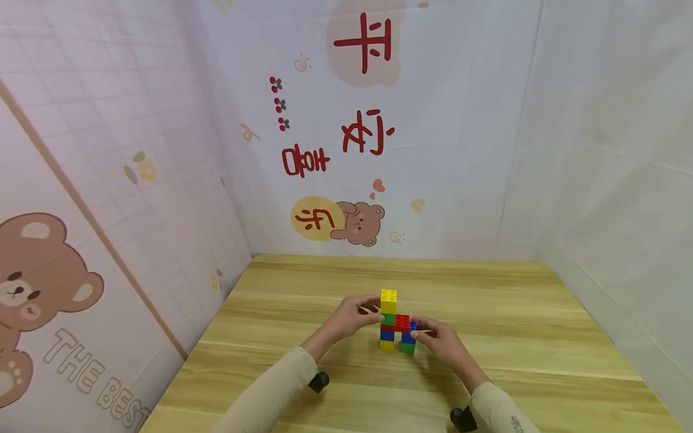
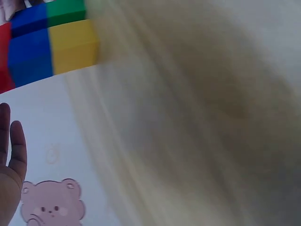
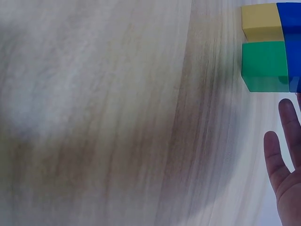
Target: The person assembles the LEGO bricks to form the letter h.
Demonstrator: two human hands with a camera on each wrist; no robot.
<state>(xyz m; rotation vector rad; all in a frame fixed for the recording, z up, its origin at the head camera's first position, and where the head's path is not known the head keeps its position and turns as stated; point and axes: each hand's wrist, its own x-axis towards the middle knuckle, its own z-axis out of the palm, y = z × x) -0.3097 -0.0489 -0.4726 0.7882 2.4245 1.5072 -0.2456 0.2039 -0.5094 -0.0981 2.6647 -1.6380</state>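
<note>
A small structure of toy building bricks stands upright on the table, its two legs joined by a red brick (image 1: 402,322). On its taller left side, a yellow brick (image 1: 388,302) tops a green brick (image 1: 388,320), with blue and yellow below. The right leg has a green brick (image 1: 408,348) at its foot, blue above. My left hand (image 1: 349,317) holds the tall side, thumb at the green brick, fingers partly hidden behind. From the right, my right hand (image 1: 441,344) pinches the blue brick (image 1: 413,326). Both wrist views show the lower bricks, with outer fingers spread beside them.
The wood-grain table (image 1: 476,294) meets a printed cloth backdrop (image 1: 449,120) at its far edge. Cloth walls also rise at left and right. A black wrist device (image 1: 319,382) sits under the left cuff, another (image 1: 463,419) by the right.
</note>
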